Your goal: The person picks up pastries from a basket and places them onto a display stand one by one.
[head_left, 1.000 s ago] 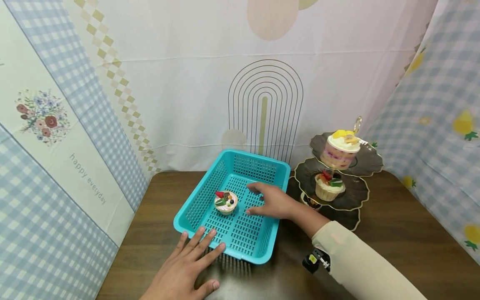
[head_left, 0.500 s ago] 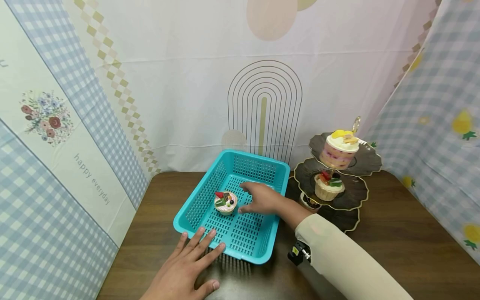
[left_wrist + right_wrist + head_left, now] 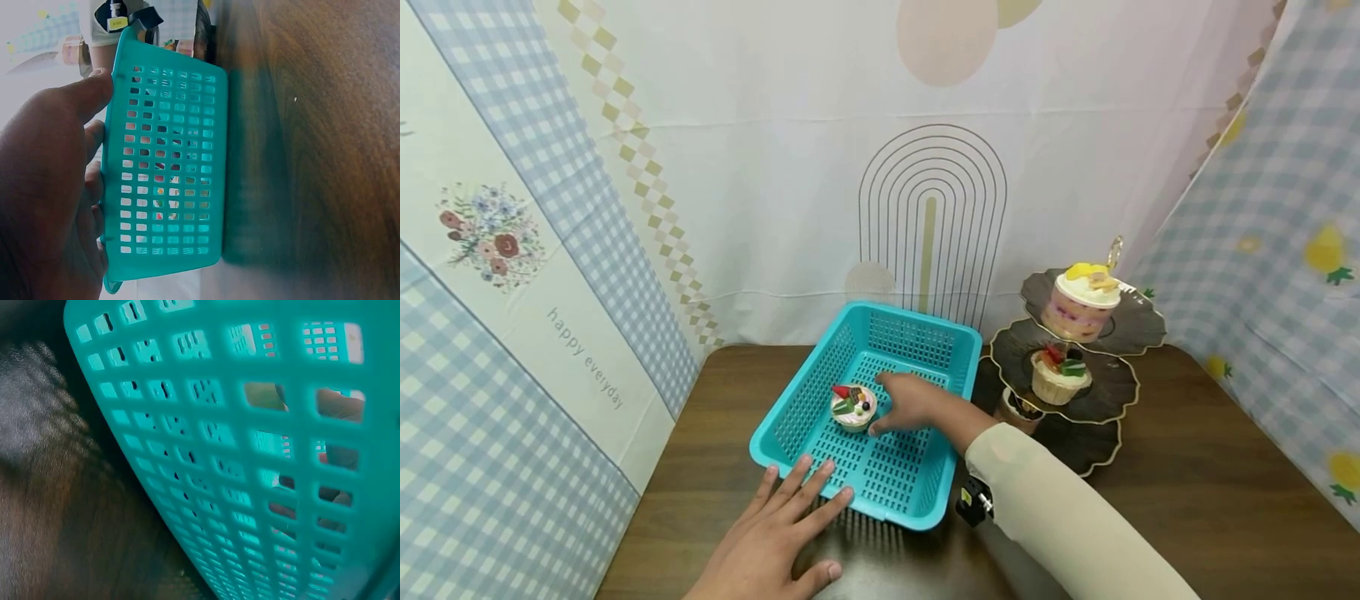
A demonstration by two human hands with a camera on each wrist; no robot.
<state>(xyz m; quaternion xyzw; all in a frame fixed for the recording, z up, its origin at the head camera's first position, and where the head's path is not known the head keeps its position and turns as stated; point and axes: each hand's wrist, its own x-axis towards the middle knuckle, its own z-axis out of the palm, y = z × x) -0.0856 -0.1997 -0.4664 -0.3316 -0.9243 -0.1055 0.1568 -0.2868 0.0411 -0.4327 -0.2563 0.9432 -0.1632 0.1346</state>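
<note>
A turquoise plastic basket (image 3: 766,450) stands on the table. Inside it, left of the middle, sits a cupcake (image 3: 853,410) topped with white cream, strawberry and green pieces. My right hand (image 3: 917,404) reaches over the basket's right side, thumb and index finger apart, their tips close to the cupcake's right side. The other fingers are hidden under the hand. My left hand (image 3: 778,537) spreads its fingers over the basket's front rim. In the left wrist view, that hand (image 3: 50,162) lies along the rim; the right wrist view is filled by the basket's holed wall (image 3: 300,372).
A three-tier stand with dark, gold-edged plates (image 3: 1108,392) stands right of the basket. It bears a layered dessert cup (image 3: 1081,312) on top, a fruit cupcake (image 3: 1060,379) midway, and a partly hidden dessert (image 3: 1018,410) below. A patterned cloth (image 3: 760,208) hangs behind the table (image 3: 700,467).
My right hand has moved left inside the basket, from its middle to close beside the cupcake. The left hand, basket and cupcake have stayed in place.
</note>
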